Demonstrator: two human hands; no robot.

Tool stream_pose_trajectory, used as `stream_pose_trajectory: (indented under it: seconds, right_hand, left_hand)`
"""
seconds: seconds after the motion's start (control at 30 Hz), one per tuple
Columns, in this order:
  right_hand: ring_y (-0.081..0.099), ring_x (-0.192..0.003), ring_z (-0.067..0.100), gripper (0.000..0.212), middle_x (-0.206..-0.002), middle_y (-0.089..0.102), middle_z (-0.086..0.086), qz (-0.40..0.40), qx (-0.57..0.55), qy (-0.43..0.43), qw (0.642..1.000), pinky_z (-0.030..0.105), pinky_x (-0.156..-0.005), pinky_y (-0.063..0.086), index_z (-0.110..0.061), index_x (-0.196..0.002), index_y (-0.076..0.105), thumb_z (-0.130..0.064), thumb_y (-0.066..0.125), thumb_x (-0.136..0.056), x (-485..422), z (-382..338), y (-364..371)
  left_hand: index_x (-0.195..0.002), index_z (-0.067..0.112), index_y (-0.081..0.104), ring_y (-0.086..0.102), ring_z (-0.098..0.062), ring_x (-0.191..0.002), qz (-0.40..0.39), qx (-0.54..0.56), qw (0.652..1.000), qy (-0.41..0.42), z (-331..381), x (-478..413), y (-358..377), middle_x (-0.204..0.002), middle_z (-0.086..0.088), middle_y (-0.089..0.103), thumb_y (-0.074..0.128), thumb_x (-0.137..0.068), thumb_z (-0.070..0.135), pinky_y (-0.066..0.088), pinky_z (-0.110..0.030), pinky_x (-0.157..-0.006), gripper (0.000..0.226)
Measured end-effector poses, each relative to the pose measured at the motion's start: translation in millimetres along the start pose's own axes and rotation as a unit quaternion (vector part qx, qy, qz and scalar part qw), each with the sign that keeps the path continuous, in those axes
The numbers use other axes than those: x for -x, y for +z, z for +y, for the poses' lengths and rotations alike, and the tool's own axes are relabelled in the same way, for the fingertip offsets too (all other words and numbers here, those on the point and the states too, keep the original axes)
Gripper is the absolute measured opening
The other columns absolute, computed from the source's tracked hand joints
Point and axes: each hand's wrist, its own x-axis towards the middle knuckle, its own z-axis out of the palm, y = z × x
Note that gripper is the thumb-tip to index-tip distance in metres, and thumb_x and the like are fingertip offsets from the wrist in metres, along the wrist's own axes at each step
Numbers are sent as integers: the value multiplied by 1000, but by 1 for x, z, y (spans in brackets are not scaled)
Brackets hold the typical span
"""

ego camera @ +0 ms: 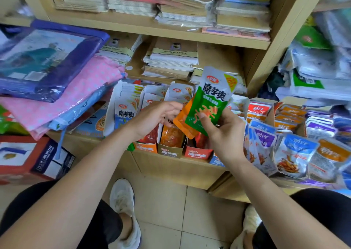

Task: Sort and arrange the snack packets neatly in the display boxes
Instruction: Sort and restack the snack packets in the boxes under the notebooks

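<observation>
Grips in R hand a green-and-white foil snack packet w/ red-orange picture on front, thumb pressed on its face, other fingers curled behind; held up above the boxes, top tilted a bit to right. Holds in same hand, just behind & partly covered, an orange foil packet, fanned out to left. Pinches left edge of this orange one w/ L hand, thumb on top, other fingers curled under. Directly below both hands, on pale wooden shelf, narrow open cardboard display boxes side by side & touching: orange-fronted box, brown-fronted box w/ orange packets standing inside, red-fronted box. Behind & left of these, tall white box full of white-and-blue packets standing upright. At right, loose heap of silver packets w/ blue, purple & orange labels, overlapping each other. Further back, stacks of paper notebooks. At left, pink dotted fabric bag under a purple plastic-wrapped pack. At bottom, beige tiled floor & white sneaker
</observation>
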Motion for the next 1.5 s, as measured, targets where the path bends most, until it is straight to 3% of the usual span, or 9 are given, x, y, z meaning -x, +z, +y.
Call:
stream_pose_trajectory:
  seconds: [0.13,0.23,0.5,0.6,0.77,0.93,1.07,1.27,1.5]
  right_hand:
    - [66,-70,17,17,-78,71,2,-25,52,3,998,33,-57,53,-7,-89,64,-21,73,-91,-5,1,2]
    - [67,-70,9,13,-79,69,-12,-26,42,14,999,23,-57,53,-23,-91,61,-14,69,-92,-9,1,0]
    - [62,-62,1,18,-72,66,-12,-29,46,16,998,14,-51,45,-25,-90,59,-9,66,-92,-10,0,-7]
    - [67,-70,11,13,-78,70,-7,-33,38,15,999,28,-55,53,-23,-93,62,-11,66,-93,-10,1,-9]
    - [66,-71,-1,24,-74,68,-20,-31,31,10,999,12,-54,48,-30,-89,58,-9,67,-93,-11,1,-11]
    - [69,-77,0,26,-81,71,-21,-30,8,14,999,19,-60,54,-34,-88,57,-10,67,-94,-9,1,-15]
    - [73,-89,10,21,-92,74,-10,-34,-11,31,999,41,-71,63,-32,-94,60,-12,67,-95,-7,3,-18]
    - [73,-95,15,11,-99,75,-3,-37,-44,69,996,49,-78,62,-21,-103,66,-13,66,-95,-9,7,-19]
    - [73,-99,14,13,-101,76,-6,-22,-107,97,989,41,-82,62,-21,-102,66,-9,64,-97,-12,3,-18]
  left_hand:
    - [-133,25,64,59,-8,-115,77,-221,969,80,-12,-8,-5,-120,6,68,49,-96,28,45,-32,-97,40]
    - [-127,31,68,41,-21,-130,162,-465,850,189,-23,-18,-14,-136,10,62,56,-95,29,26,-39,-99,35]
    - [-130,20,60,16,-32,-147,114,-654,740,109,-35,-28,-3,-154,5,38,66,-84,37,6,-58,-110,49]
    - [-122,18,63,26,-30,-144,131,-613,768,135,-30,-27,-6,-138,6,55,72,-81,32,16,-56,-110,44]
    - [-93,30,74,41,-17,-131,171,-435,867,172,-23,-15,-16,-111,12,58,80,-83,27,17,-34,-98,12]
    - [-80,36,77,34,25,-113,139,-351,908,184,-11,20,-24,-97,20,57,85,-78,21,25,-34,-95,17]
    - [-81,31,80,70,-10,-88,-4,-263,955,137,-7,49,-26,-84,11,74,86,-76,9,53,-32,-84,24]
    - [-87,25,81,72,-9,-91,-60,-243,963,103,-9,56,-30,-89,13,76,87,-76,9,57,-30,-85,20]
    - [-109,26,77,73,-8,-79,59,-213,971,88,-13,38,-16,-93,13,75,74,-91,27,60,-36,-79,19]
